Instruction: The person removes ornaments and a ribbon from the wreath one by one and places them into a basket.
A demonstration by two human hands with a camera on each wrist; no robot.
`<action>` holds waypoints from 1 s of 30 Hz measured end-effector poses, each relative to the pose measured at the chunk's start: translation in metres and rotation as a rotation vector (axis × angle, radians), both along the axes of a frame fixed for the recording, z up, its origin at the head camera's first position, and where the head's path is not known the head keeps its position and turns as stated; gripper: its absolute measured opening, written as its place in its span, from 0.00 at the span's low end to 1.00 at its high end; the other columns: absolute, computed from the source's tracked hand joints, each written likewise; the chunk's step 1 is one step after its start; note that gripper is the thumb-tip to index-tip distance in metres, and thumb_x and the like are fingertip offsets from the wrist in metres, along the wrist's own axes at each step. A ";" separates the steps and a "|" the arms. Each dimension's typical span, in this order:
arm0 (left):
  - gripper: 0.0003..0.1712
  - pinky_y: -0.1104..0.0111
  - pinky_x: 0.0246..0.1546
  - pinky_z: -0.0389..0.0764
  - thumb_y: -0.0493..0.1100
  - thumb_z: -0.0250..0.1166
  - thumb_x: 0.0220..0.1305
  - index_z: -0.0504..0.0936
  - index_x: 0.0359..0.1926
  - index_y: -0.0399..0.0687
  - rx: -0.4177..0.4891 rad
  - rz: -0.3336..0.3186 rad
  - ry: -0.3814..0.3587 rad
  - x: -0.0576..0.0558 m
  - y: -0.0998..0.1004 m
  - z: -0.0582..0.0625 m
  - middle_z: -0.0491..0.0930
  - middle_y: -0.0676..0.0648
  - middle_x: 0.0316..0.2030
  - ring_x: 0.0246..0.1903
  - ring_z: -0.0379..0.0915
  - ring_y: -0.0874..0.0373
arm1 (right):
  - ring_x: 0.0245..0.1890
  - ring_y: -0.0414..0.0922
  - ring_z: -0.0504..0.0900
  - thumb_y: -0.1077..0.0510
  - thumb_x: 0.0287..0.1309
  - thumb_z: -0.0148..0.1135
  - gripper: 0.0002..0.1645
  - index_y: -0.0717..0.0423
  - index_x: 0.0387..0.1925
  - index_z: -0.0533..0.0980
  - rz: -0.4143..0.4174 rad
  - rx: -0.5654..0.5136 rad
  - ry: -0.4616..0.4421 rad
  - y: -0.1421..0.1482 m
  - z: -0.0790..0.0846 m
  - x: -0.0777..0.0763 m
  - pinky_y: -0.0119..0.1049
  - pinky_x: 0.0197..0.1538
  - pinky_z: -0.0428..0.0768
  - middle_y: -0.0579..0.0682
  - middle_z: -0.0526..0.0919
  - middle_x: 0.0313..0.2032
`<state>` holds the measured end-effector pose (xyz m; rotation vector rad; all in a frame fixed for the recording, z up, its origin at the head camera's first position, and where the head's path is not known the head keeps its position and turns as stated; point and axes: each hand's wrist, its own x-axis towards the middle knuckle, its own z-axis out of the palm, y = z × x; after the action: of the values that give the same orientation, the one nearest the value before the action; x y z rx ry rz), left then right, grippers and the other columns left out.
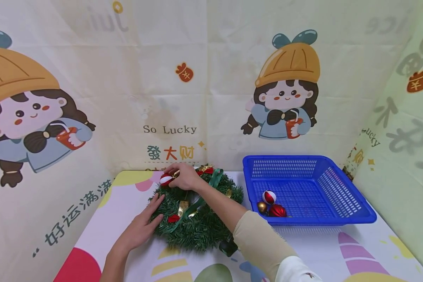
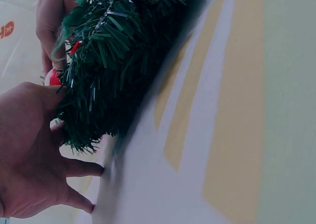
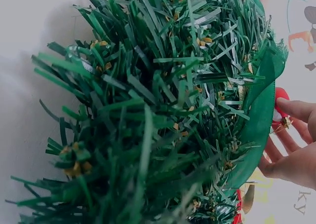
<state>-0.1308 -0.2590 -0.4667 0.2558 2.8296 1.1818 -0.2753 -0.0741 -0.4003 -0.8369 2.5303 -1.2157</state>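
Observation:
A green tinsel wreath (image 1: pixel 201 231) lies on the table, trimmed with red and gold bows and a green ribbon (image 1: pixel 216 178). Over its far left part, my right hand (image 1: pixel 186 177) pinches a red-and-white Christmas bauble (image 1: pixel 165 180) between thumb and fingers. The bauble's gold cap (image 3: pixel 286 122) shows in the right wrist view. My left hand (image 1: pixel 142 226) is at the wreath's left side with fingers spread, thumb and index against the greenery. In the left wrist view, other fingertips of the left hand (image 2: pixel 29 150) reach down to the tabletop.
To the right stands a blue plastic basket (image 1: pixel 313 222) with several baubles in its near left corner, among them a red one (image 1: pixel 277 210) and a gold one (image 1: pixel 262 206). A dark object (image 1: pixel 228 247) sits at the wreath's near right edge. A printed cloth (image 1: pixel 218 78) hangs behind the table.

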 end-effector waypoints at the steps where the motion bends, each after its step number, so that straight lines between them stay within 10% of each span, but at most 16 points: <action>1: 0.37 0.32 0.74 0.55 0.55 0.53 0.82 0.52 0.84 0.59 -0.001 0.001 -0.001 0.000 0.000 0.000 0.43 0.43 0.84 0.81 0.42 0.35 | 0.54 0.49 0.86 0.64 0.60 0.74 0.24 0.49 0.58 0.84 -0.002 -0.007 -0.007 0.001 0.001 0.000 0.32 0.45 0.85 0.52 0.86 0.55; 30: 0.37 0.29 0.72 0.55 0.53 0.52 0.82 0.52 0.84 0.56 0.005 -0.014 0.028 0.001 0.000 0.000 0.43 0.40 0.84 0.80 0.42 0.31 | 0.48 0.48 0.84 0.66 0.60 0.74 0.26 0.46 0.59 0.83 -0.050 -0.174 -0.071 0.043 0.014 0.010 0.35 0.42 0.85 0.49 0.84 0.57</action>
<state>-0.1294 -0.2589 -0.4664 0.2942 2.8439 1.1920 -0.2653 -0.0309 -0.3859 -0.7555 2.4299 -1.4710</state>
